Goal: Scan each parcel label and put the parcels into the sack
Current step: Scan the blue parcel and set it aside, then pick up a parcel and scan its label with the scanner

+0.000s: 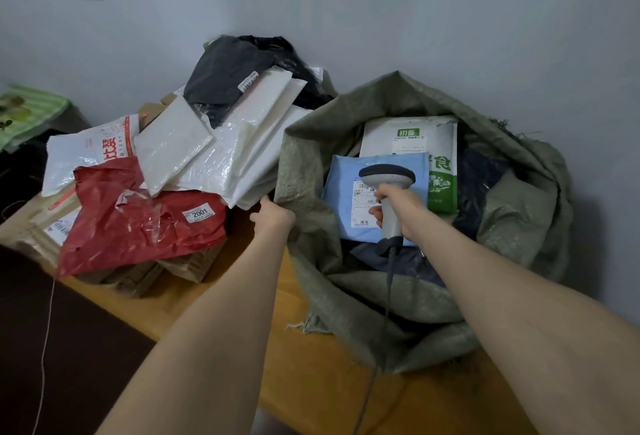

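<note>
A green woven sack [311, 164] lies open on the right of the wooden table [242, 282]. Inside it rest a light blue parcel [341, 185] with a white label, a white and green parcel [440, 150] behind it, and dark parcels. My right hand [398, 213] grips the handle of a grey barcode scanner [387, 176], its head over the blue parcel's label. My left hand [273, 218] reaches to the lower edge of a white parcel [252, 157] beside the sack's rim; its fingertips are hidden. A pile of parcels sits on the left, with a red parcel [138, 223] marked 2001 in front.
The pile also holds white bubble mailers [173, 147], a black bag [228, 71] on top and brown cardboard boxes [187, 265] underneath. The scanner's cable [384, 317] runs down across the sack toward me. A grey wall stands close behind. A green striped item [27, 109] lies at far left.
</note>
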A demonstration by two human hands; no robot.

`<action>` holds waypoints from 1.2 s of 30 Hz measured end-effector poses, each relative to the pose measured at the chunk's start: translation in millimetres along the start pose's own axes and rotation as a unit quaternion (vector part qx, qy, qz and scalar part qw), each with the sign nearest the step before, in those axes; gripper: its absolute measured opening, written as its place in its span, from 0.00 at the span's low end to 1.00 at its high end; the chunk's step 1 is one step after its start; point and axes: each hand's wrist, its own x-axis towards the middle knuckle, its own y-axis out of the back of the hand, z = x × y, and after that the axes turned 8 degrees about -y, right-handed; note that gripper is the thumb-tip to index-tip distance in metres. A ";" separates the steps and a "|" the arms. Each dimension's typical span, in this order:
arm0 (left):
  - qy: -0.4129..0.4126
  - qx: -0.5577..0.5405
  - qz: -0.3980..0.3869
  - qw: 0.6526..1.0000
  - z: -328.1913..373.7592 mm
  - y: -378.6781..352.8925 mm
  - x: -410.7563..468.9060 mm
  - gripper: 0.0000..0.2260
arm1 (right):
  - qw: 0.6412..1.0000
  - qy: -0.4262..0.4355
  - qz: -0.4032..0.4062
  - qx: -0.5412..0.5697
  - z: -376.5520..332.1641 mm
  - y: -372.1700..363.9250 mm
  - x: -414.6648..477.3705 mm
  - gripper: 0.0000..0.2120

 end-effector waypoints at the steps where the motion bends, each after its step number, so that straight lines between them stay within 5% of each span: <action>1: -0.006 0.008 0.002 1.000 -1.1 6.7 1.0 0.28 | 1.000 -0.002 -0.011 0.006 0.3 -6.2 -5.4 0.06; 14: -0.046 -0.029 -0.020 0.998 -59.3 148.3 20.6 0.04 | 0.987 0.013 -0.162 0.012 -5.4 -156.5 -82.5 0.06; 19: -0.065 0.045 0.030 0.996 -95.6 214.5 43.2 0.17 | 0.984 0.032 -0.178 -0.008 -2.5 -239.5 -104.3 0.03; 23: -0.087 0.065 0.046 0.993 -121.1 257.3 61.1 0.15 | 0.982 0.042 -0.183 0.008 -4.5 -291.0 -114.5 0.03; 36: -0.139 -0.084 0.059 0.985 -104.1 320.7 180.4 0.15 | 0.991 0.067 -0.104 0.045 -74.7 -398.1 -71.7 0.06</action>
